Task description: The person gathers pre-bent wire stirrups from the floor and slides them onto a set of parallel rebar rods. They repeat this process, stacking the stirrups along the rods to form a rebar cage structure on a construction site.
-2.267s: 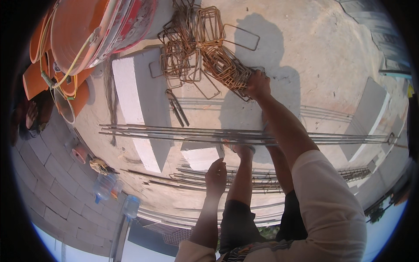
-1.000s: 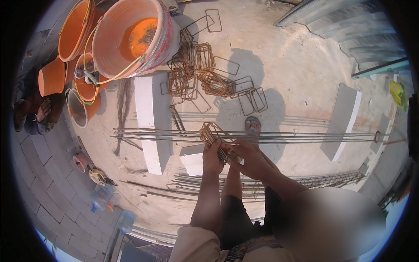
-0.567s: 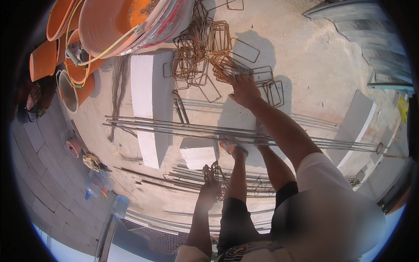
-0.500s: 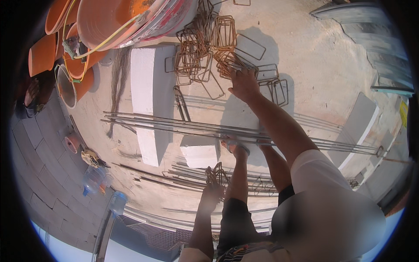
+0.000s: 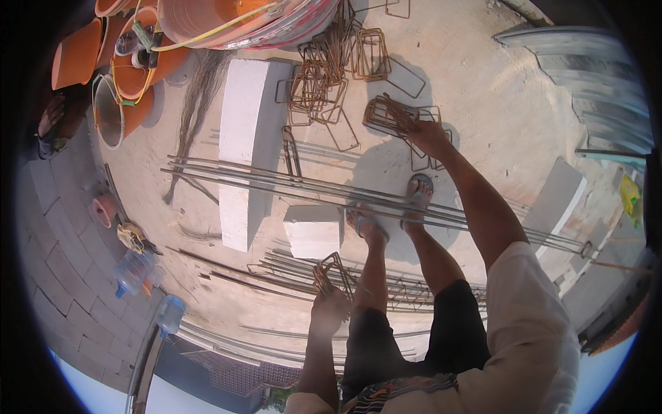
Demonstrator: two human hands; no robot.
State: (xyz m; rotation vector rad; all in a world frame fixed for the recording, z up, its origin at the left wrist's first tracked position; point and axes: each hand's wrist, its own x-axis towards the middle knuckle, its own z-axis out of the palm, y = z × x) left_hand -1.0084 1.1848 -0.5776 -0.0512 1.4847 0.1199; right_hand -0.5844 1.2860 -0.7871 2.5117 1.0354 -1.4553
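Note:
Rusty rectangular rebar stirrups (image 5: 387,114) are bunched together in my right hand (image 5: 429,136), its fingers closed round their near end, just over the concrete floor. A few loose stirrups (image 5: 418,160) lie beside and under this hand. My left hand (image 5: 331,308), low in the view near my left thigh, grips another small bunch of stirrups (image 5: 334,273) that points upward. A larger tangled pile of stirrups (image 5: 314,90) lies on the floor to the left of my right hand. Long thin steel bars (image 5: 303,186) run across in front of my shins.
White blocks (image 5: 243,152) support the bars at left, a smaller block (image 5: 314,231) and another at right (image 5: 558,200). Orange buckets (image 5: 124,114) crowd the far left. More rods (image 5: 289,269) lie by my legs. Another person's hand (image 5: 51,116) shows at the left edge.
My right hand has closed on the bunch of stirrups and drawn it rightward, apart from the pile. My left hand keeps its bunch in nearly the same place. The view has shifted slightly.

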